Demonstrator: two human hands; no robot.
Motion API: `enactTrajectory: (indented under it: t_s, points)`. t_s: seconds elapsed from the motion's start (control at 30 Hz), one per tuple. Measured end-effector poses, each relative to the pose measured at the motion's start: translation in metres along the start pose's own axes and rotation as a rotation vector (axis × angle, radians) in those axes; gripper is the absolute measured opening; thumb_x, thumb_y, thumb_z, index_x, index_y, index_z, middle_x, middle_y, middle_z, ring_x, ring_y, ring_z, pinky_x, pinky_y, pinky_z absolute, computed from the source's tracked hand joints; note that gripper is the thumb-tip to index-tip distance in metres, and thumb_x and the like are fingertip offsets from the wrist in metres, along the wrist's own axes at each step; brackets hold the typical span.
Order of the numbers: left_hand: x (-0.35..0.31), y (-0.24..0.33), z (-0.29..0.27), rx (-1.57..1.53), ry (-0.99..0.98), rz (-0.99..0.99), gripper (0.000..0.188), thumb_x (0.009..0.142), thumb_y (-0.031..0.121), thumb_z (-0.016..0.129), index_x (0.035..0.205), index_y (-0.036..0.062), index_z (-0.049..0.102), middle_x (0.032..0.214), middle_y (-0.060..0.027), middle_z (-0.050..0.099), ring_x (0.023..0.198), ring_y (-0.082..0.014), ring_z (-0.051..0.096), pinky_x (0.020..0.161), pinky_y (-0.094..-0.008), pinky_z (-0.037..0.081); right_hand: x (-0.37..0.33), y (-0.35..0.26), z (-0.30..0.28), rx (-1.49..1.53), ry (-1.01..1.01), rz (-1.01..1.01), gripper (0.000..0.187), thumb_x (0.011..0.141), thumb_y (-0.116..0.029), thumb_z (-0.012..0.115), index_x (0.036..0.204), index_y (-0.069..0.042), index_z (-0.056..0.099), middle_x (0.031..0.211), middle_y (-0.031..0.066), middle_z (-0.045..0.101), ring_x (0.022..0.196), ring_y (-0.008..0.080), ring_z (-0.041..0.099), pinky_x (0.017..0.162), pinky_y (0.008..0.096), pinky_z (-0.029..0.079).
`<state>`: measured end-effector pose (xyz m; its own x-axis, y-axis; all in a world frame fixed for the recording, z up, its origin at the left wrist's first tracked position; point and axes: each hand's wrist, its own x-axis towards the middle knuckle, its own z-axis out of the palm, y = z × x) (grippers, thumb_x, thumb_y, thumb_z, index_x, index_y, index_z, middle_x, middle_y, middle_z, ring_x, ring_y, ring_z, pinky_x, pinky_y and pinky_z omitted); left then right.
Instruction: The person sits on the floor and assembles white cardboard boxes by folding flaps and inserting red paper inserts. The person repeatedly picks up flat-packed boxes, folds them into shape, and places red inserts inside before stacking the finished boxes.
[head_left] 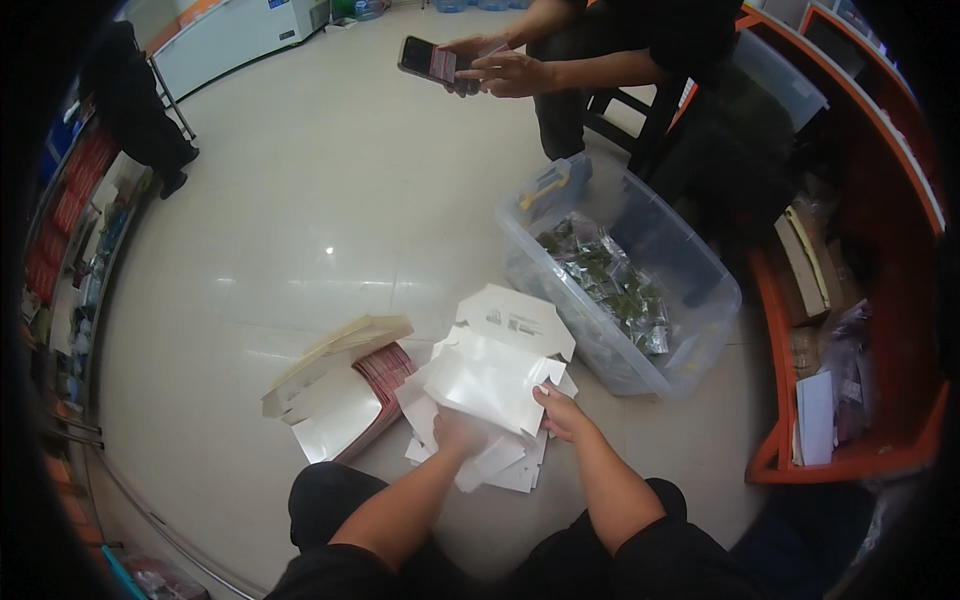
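A flat white cardboard carton blank [493,377] with cut flaps lies tilted in front of me, glossy on its upper face. My right hand [562,413] is closed on its right edge, thumb on top. At the near left edge is my left hand [458,432], smeared by motion, its fingers partly hidden by the card. Below and around the blank, more white blanks [518,467] spread loosely on the floor. To their left stands an open white box [340,412] with a row of red-edged packets [385,372] along its right side.
A clear plastic tub [700,270] with small foil-like green packets [610,275] stands right of centre. Beyond it a seated person's hands [505,75] hold a phone [420,58]. An orange shelf [765,400] borders the right, stocked shelves [75,220] the left. A white freezer [230,45] stands far back.
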<state>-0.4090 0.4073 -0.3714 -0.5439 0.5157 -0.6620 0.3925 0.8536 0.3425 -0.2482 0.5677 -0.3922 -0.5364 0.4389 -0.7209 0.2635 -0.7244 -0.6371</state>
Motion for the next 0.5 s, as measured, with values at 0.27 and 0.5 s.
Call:
enactTrajectory:
  t_s: [0.27,0.5]
  points:
    - [0.126,0.099,-0.001,0.392,-0.068,0.044,0.124,0.074,0.069,0.077,0.165,0.0165,0.011,0.17,-0.0229,-0.005,0.152,-0.0514,-0.016,0.12,-0.0688,-0.002,0.127,-0.071,-0.049,-1.163,0.311,-0.291,0.098,0.066,-0.042,0.09,0.151,-0.019,0.048,0.16,0.0181,0.031,0.151,0.0479,0.019,0.12,0.0594,0.028]
    - [0.231,0.188,-0.037,0.378,-0.279,-0.018,0.132,0.071,0.07,0.079,0.165,0.0271,-0.003,0.17,-0.0187,-0.013,0.15,-0.0518,-0.023,0.117,-0.0723,-0.006,0.213,-0.157,-0.102,-1.295,0.04,-0.423,0.113,0.071,-0.046,0.087,0.16,-0.012,0.027,0.162,0.0254,0.023,0.15,0.0591,0.001,0.117,0.0717,0.024]
